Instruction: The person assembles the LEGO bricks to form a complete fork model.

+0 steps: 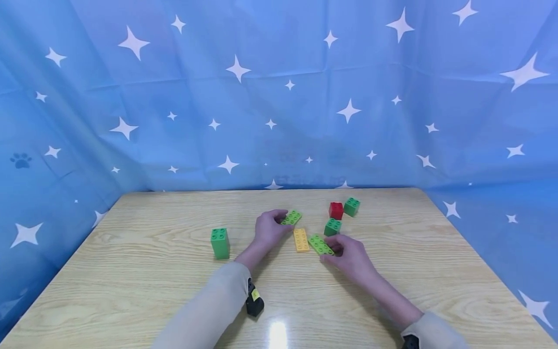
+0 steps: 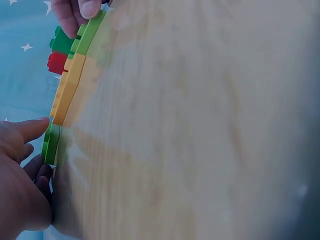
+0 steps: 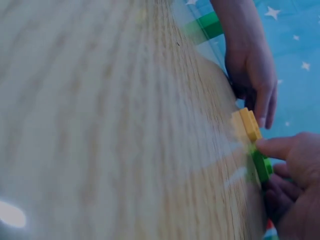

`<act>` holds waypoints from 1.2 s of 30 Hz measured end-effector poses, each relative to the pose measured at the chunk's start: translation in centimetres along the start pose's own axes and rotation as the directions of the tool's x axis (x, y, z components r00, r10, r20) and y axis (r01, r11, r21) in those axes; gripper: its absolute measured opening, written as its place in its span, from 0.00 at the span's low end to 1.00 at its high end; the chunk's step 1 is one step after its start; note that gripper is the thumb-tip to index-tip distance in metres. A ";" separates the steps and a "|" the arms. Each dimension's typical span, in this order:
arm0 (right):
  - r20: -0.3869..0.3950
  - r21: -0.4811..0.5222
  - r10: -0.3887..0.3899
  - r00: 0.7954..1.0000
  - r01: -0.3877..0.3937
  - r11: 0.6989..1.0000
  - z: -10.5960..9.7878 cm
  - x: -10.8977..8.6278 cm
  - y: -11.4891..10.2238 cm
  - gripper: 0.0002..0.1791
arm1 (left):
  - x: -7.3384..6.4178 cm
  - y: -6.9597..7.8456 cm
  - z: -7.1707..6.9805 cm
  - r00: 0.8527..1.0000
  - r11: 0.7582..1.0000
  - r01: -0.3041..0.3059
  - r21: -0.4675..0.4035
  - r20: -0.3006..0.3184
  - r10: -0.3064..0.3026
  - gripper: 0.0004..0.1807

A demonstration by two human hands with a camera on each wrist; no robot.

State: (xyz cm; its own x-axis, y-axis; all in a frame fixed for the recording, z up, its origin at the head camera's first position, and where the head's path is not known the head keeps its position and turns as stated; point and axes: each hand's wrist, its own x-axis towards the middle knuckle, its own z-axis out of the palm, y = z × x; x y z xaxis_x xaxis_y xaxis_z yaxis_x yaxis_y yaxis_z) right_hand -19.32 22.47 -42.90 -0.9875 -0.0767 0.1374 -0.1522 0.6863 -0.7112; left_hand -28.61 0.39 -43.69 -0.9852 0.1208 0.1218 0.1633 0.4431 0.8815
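Near the middle of the table, my left hand [image 1: 268, 230] pinches a flat light-green toy brick [image 1: 292, 217] between thumb and fingers. My right hand [image 1: 352, 259] grips a second flat light-green brick [image 1: 320, 244], thumb on its near side and fingers on the far side. A flat yellow-orange brick [image 1: 301, 240] lies between the two hands, studs up. In the left wrist view, the yellow-orange brick [image 2: 68, 90] sits close between both light-green ones, low on the tabletop. The right wrist view shows my right thumb at the end of its light-green brick [image 3: 261, 164].
A tall green block [image 1: 220, 243] stands left of my left forearm. Beyond my right hand are a dark green brick [image 1: 333, 227], a red brick [image 1: 336, 210] and another dark green brick [image 1: 351, 206]. A blue star-patterned cloth [image 1: 279, 97] hangs behind the wooden table [image 1: 152, 291].
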 end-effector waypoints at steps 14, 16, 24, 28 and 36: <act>0.027 0.005 -0.044 0.999 0.044 0.999 -0.3 -0.5 0.1 0.17 | -0.5 0.0 -0.7 1.000 0.993 0.000 0.120 -0.020 0.002 0.15; 0.031 -0.002 -0.045 0.999 0.045 0.999 -0.4 -0.6 0.1 0.17 | -0.8 -0.1 -0.9 1.000 0.991 0.001 0.134 -0.031 0.003 0.14; 0.076 0.007 -0.075 0.994 0.075 0.997 -1.2 -0.9 0.4 0.18 | -2.6 -0.4 -2.3 1.000 0.991 -0.022 0.129 0.008 0.021 0.14; 0.112 0.001 -0.110 0.988 0.111 0.994 -1.6 -0.9 0.8 0.18 | -3.6 -0.8 -3.0 0.997 0.993 -0.050 0.110 0.057 0.043 0.15; 0.168 -0.001 -0.109 0.980 0.110 0.994 -2.0 -1.1 0.9 0.19 | -5.5 -1.2 -4.1 0.993 0.990 -0.094 0.101 0.082 0.086 0.15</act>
State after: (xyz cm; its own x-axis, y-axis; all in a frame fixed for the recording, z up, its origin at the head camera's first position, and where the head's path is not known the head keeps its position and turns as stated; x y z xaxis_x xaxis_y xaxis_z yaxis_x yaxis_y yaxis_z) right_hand -18.32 24.57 -42.29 -0.9577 -0.2714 0.0960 -0.2603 0.6742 -0.6912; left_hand -23.56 -4.44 -43.57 -0.9599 0.2307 0.1595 0.2599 0.5175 0.8152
